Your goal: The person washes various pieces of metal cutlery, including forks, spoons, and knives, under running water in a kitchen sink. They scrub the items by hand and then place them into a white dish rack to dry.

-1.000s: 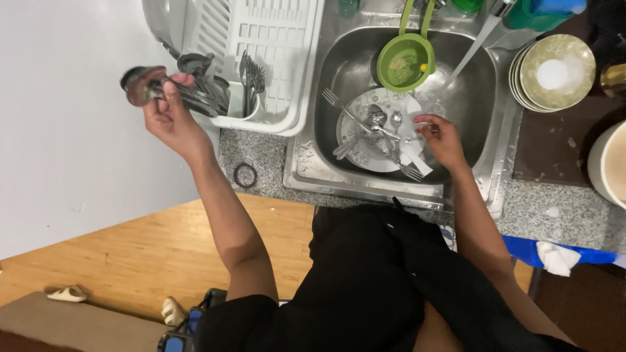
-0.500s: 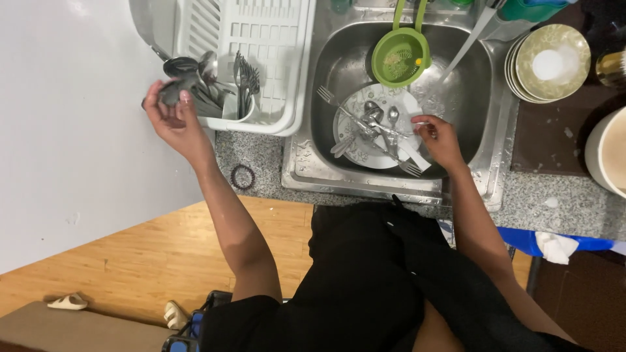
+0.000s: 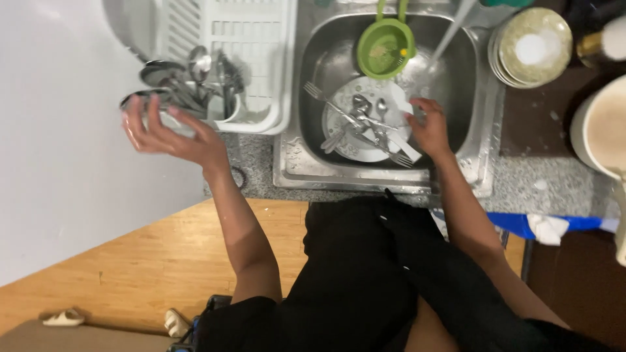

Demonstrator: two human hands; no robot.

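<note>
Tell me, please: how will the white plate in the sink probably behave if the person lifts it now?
The white plate looks wet, with water running nearby, so it is probably slippery. Several forks and spoons lie loose on it; they would likely slide off if it tilts. It looks like ceramic, so probably stiff, fairly heavy and breakable against the steel sink. The right hand is at its edge.

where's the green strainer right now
In the head view the green strainer sits at the back of the sink, just above the plate of cutlery and left of the running water.
</note>
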